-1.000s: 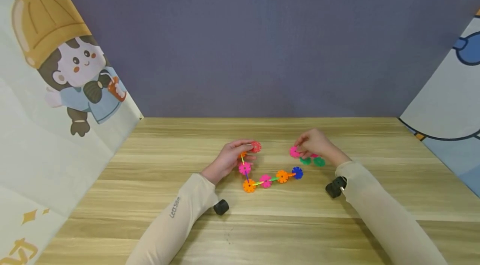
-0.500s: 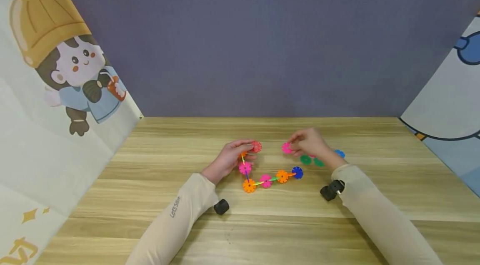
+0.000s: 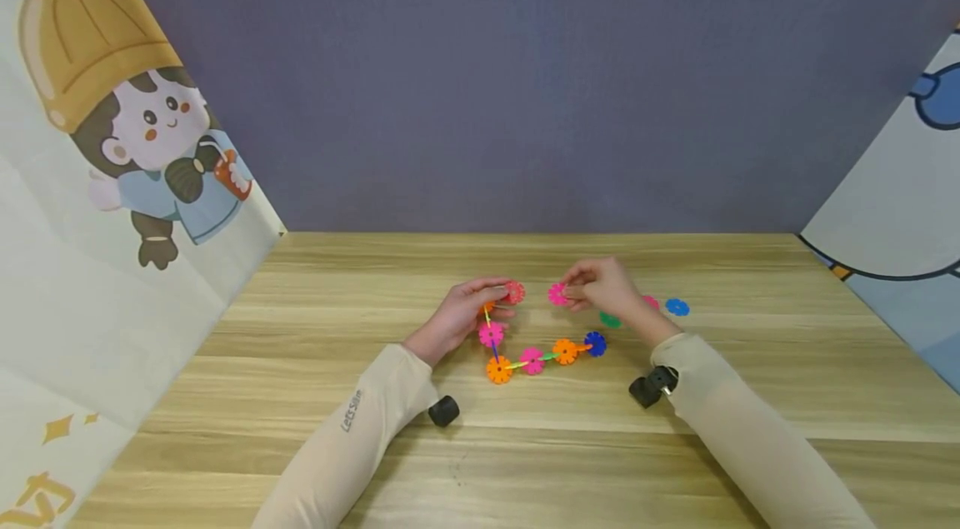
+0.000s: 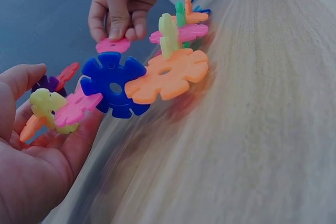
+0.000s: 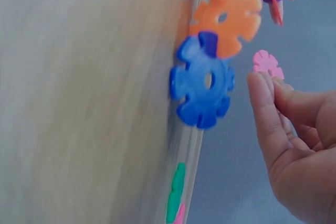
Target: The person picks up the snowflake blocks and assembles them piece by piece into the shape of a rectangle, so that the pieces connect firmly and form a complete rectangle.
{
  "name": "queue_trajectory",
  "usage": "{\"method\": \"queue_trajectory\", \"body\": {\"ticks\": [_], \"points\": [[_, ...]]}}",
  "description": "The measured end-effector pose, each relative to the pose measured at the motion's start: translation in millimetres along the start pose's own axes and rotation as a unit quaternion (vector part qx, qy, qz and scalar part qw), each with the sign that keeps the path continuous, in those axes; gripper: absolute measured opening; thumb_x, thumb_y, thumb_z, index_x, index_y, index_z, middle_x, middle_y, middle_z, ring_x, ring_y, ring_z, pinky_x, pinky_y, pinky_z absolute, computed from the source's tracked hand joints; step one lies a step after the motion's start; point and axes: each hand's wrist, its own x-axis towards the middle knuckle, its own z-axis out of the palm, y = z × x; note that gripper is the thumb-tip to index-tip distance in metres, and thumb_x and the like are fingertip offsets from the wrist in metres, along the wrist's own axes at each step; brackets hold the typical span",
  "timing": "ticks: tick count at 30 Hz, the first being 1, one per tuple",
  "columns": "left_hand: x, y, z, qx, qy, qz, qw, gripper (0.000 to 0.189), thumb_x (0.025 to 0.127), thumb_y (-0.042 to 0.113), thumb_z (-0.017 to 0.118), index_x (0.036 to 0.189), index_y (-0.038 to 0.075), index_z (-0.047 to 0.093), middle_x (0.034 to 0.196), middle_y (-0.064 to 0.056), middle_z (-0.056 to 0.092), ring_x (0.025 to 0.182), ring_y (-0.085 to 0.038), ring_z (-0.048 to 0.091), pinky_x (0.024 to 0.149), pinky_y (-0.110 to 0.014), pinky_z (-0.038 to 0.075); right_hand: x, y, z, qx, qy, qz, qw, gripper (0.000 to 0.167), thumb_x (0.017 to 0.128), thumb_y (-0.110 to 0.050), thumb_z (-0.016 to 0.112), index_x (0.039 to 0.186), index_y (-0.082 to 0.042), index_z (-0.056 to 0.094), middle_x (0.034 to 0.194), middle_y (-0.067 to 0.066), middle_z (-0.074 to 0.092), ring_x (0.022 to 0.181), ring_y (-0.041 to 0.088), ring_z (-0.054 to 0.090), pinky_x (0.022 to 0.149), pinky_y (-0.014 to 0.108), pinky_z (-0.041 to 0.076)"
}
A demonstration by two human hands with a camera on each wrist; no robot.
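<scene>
My left hand (image 3: 452,316) holds one end of a chain of slotted, flower-shaped plastic discs, with a red disc (image 3: 514,291) beside its fingertips. In the left wrist view a purple disc (image 4: 46,83) joins the red one near the thumb. From the hand the chain bends at an orange disc (image 3: 498,370) and runs right to a dark blue disc (image 3: 596,343). My right hand (image 3: 606,289) pinches a loose pink disc (image 3: 557,294) between thumb and fingers. A short gap separates this pink disc from the red one.
Behind the right hand lie a green disc (image 3: 610,319), a pink disc (image 3: 651,301) and a light blue disc (image 3: 677,307) on the wooden table (image 3: 555,446). A grey-blue panel (image 3: 480,96) rises at the table's back edge.
The right hand has moved left with the pink disc, bringing it nearer the red disc and uncovering the light blue disc. The left hand and the chain have hardly moved.
</scene>
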Motion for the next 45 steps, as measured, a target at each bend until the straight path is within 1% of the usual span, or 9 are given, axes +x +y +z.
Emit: {"method": "queue_trajectory", "body": {"ticks": [6,12,16,20,22,27,35,42,45], "points": [[-0.8,2.5,0.5,0.015,-0.006,-0.016,0.9997,0.038,0.102,0.012,0.058,0.138,0.003,0.057,0.121,-0.015,0.068,0.084,-0.015,0.072,0.072,-0.027,0.060,0.1,-5,7,0.014,-0.002,-0.023,0.9996,0.015,0.088,0.012,0.068,0.102,0.015,0.066,0.084,0.020,0.068,0.067,0.024,0.070,0.066,0.039,0.062],[0.4,3.7,0.8,0.019,-0.013,-0.024,0.9994,0.040,0.102,0.013,0.057,0.140,0.003,0.055,0.124,-0.016,0.067,0.084,-0.015,0.072,0.070,-0.025,0.060,-0.6,-11,14,0.024,0.005,-0.038,0.9990,0.013,0.088,0.012,0.068,0.100,0.014,0.066,0.084,0.020,0.068,0.070,0.024,0.071,0.068,0.039,0.062],[1.9,2.9,1.5,0.022,-0.018,-0.017,0.9994,0.042,0.102,0.013,0.057,0.141,0.000,0.053,0.122,-0.017,0.067,0.082,-0.014,0.072,0.074,-0.030,0.061,0.7,-12,18,0.039,0.005,-0.042,0.9983,0.011,0.087,0.013,0.068,0.097,0.015,0.066,0.082,0.019,0.069,0.070,0.020,0.071,0.070,0.042,0.062],[2.8,2.7,2.2,0.018,-0.018,-0.011,0.9996,0.040,0.102,0.012,0.057,0.140,-0.001,0.054,0.121,-0.017,0.067,0.081,-0.014,0.071,0.080,-0.038,0.061,1.8,-12,21,0.051,0.007,-0.052,0.9973,0.008,0.086,0.015,0.067,0.094,0.012,0.067,0.078,0.013,0.068,0.068,0.017,0.070,0.069,0.043,0.062],[3.1,2.9,2.2,0.017,-0.018,-0.014,0.9996,0.040,0.102,0.011,0.057,0.141,-0.001,0.054,0.121,-0.017,0.067,0.080,-0.014,0.071,0.081,-0.039,0.061,1.8,-12,22,0.051,0.005,-0.062,0.9968,0.008,0.086,0.015,0.067,0.093,0.012,0.067,0.077,0.012,0.068,0.069,0.023,0.071,0.069,0.044,0.062],[1.5,2.5,2.2,0.015,-0.020,-0.014,0.9996,0.039,0.102,0.009,0.058,0.139,-0.002,0.054,0.117,-0.016,0.069,0.077,-0.014,0.071,0.080,-0.040,0.061,0.2,-14,25,0.040,0.000,-0.066,0.9971,0.009,0.086,0.014,0.068,0.095,0.014,0.067,0.082,0.017,0.069,0.078,0.038,0.070,0.073,0.047,0.061],[-1.3,3.9,-0.1,0.019,-0.037,-0.004,0.9991,0.037,0.103,0.004,0.053,0.138,-0.007,0.053,0.116,-0.019,0.069,0.076,-0.012,0.070,0.079,-0.040,0.061,-1.2,-16,29,0.043,-0.006,-0.053,0.9976,0.009,0.085,0.014,0.070,0.093,0.012,0.068,0.082,0.017,0.067,0.082,0.042,0.069,0.074,0.046,0.061],[0.3,3.4,-2.0,0.023,-0.035,-0.009,0.9991,0.036,0.102,0.003,0.053,0.137,-0.006,0.054,0.114,-0.019,0.069,0.079,-0.013,0.070,0.080,-0.040,0.061,-0.3,-16,30,0.015,-0.002,-0.058,0.9982,0.007,0.083,0.013,0.072,0.089,0.009,0.070,0.078,0.013,0.067,0.073,0.026,0.069,0.073,0.044,0.062],[1.1,3.5,-1.0,0.025,-0.030,-0.007,0.9992,0.036,0.102,0.003,0.054,0.137,-0.007,0.054,0.113,-0.020,0.069,0.080,-0.014,0.070,0.080,-0.040,0.061,0.6,-16,30,-0.001,-0.001,-0.063,0.9980,0.007,0.083,0.013,0.072,0.087,0.008,0.071,0.077,0.013,0.067,0.072,0.025,0.069,0.073,0.045,0.062]]}}
